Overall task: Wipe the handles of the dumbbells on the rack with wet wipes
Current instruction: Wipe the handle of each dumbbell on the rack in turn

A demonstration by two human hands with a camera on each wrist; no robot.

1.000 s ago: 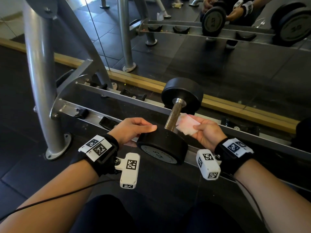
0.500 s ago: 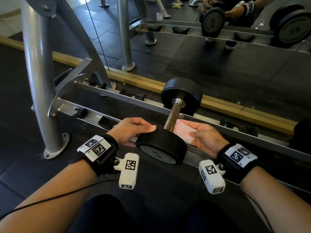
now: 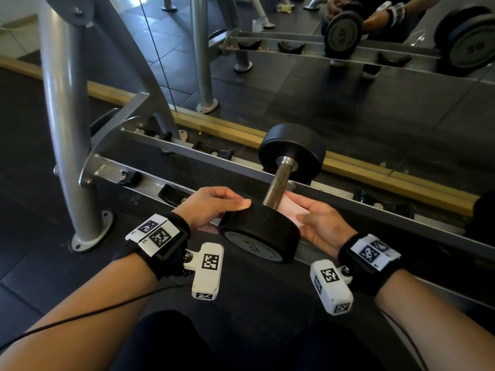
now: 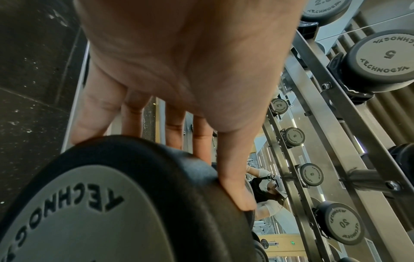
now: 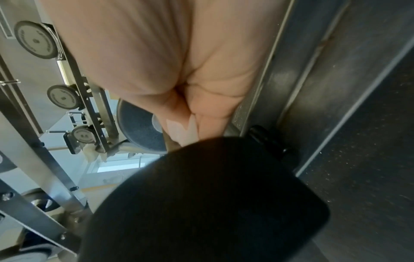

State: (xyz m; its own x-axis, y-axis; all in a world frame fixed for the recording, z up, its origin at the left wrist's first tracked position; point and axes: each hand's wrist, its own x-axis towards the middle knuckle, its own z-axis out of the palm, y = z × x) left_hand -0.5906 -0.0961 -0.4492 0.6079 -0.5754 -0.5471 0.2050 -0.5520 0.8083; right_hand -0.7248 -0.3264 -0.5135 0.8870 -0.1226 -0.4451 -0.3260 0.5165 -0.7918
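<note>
A black dumbbell lies across the lowest rack rails in the head view, its near head (image 3: 258, 236) toward me and its far head (image 3: 292, 152) by the mirror. The brownish metal handle (image 3: 277, 186) runs between them. My left hand (image 3: 227, 207) grips the near head from the left, thumb on its rim (image 4: 235, 187) and fingers behind it. My right hand (image 3: 316, 220) holds a pale pink wet wipe (image 3: 290, 207) against the right side of the handle, close to the near head. The right wrist view shows the wipe (image 5: 181, 129) tucked in the fingers, above the black near head (image 5: 212, 203).
The steel rack rails (image 3: 187, 159) carry empty black cradles (image 3: 171, 194) to the left. A grey upright post (image 3: 67, 129) stands at the left. A mirror with a wooden base strip (image 3: 241, 129) is behind. More dumbbells (image 4: 380, 58) sit on upper tiers; another dark one (image 3: 484, 215) is at the right edge.
My right hand has slid the wipe down the handle toward the near head and turned more palm-up. The left hand and the dumbbell have stayed put.
</note>
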